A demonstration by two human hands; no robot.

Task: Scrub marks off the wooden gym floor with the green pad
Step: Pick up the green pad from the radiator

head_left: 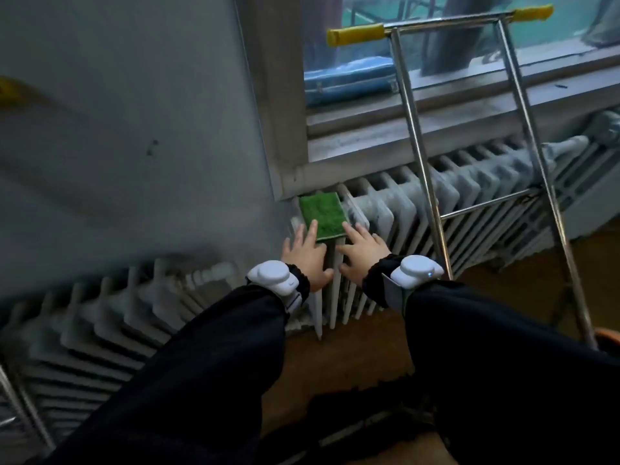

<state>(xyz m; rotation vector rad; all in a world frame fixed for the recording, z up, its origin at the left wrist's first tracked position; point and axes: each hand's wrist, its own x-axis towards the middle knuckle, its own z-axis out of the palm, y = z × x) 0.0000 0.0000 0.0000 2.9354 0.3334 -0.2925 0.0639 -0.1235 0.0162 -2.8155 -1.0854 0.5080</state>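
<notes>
The green pad (322, 215) lies flat on top of a grey radiator (402, 209), at its left end under the window sill. My left hand (307, 255) rests at the pad's near left corner, fingers spread, fingertips touching its edge. At the pad's near right corner lies my right hand (362, 251), also spread, one fingertip at the pad's edge. Neither hand grips the pad. Below the radiator, between my dark sleeves, the brown wooden floor (362, 357) shows.
A chrome frame (419, 156) with yellow padded handles (355, 34) stands against the radiator to the right of my hands. A second radiator (100, 323) runs along the grey wall (134, 129) at left. The window (469, 45) is above. An orange object (609, 337) sits at the right edge.
</notes>
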